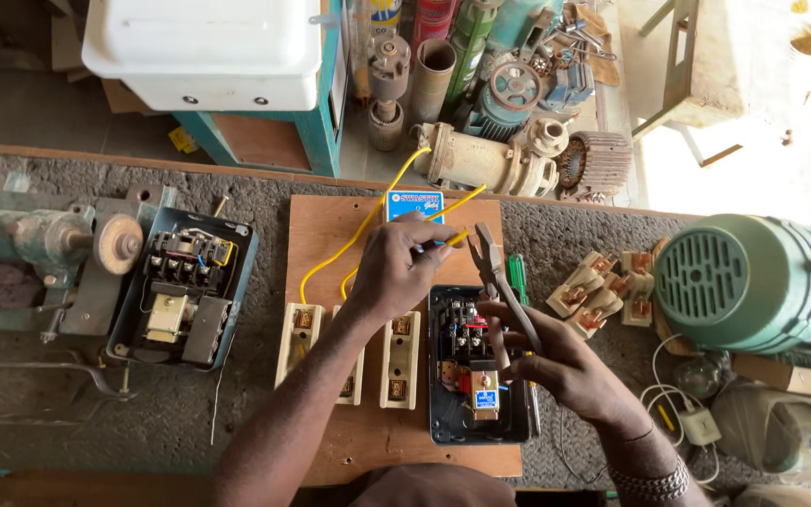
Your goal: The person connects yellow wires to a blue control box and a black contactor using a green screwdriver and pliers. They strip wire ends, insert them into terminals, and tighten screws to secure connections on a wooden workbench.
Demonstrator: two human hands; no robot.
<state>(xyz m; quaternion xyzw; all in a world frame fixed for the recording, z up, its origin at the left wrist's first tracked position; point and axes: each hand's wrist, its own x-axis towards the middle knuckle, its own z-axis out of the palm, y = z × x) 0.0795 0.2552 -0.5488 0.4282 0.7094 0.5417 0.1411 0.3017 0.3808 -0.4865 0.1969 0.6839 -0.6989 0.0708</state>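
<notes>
While our left hand [396,268] is pinching the thin yellow insulated wire [368,223] closed between its fingers [429,246], our right hand [556,361] is gripping grey metal pliers [497,272] whose tips are nearing the wire's end above the open black starter box [473,376]. Biting too deep could sever the strands. We are counting two starter boxes and three cream fuse holders [349,357] on the wooden board [330,225].
</notes>
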